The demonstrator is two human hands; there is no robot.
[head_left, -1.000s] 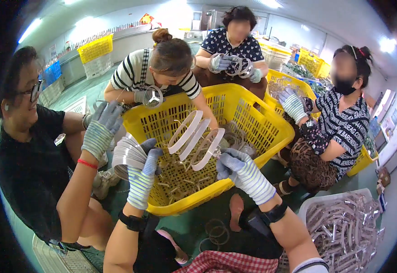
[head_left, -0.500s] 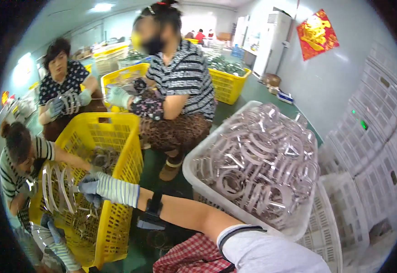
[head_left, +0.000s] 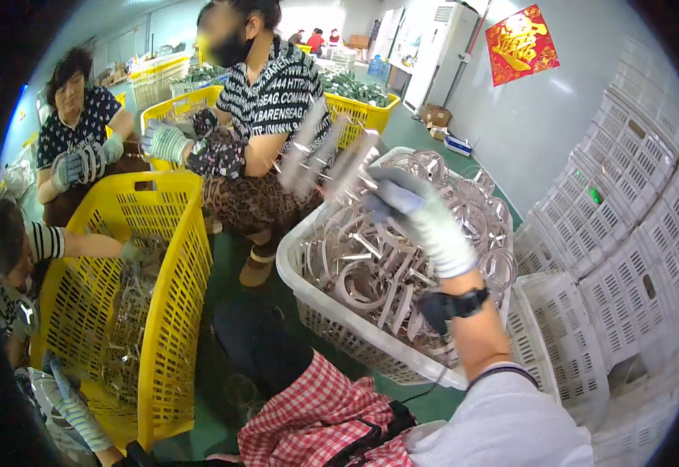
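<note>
My right hand (head_left: 413,206), in a striped grey glove, is closed on a few clear curved bands (head_left: 331,167), smeared by motion. It is over the white basket (head_left: 370,335), heaped with similar clear bands and short shiny pegs (head_left: 363,247). At the lower left my left hand (head_left: 78,409), also gloved, is closed around pale curved bands (head_left: 43,389), partly cut off by the picture's dark rim. It is beside the near end of a yellow basket (head_left: 172,311), which has more clear pieces (head_left: 133,311) low inside it.
A co-worker (head_left: 16,249) at the left reaches into the yellow basket. Another (head_left: 265,117) sits beyond it, and a third (head_left: 78,124) holds bands farther back. White crates (head_left: 612,249) stack along the right wall. More yellow baskets (head_left: 359,113) stand behind.
My right hand has swung from over the yellow basket to over the white basket, carrying the clear bands. My left hand has stayed low at the left. The view has shifted slightly right.
</note>
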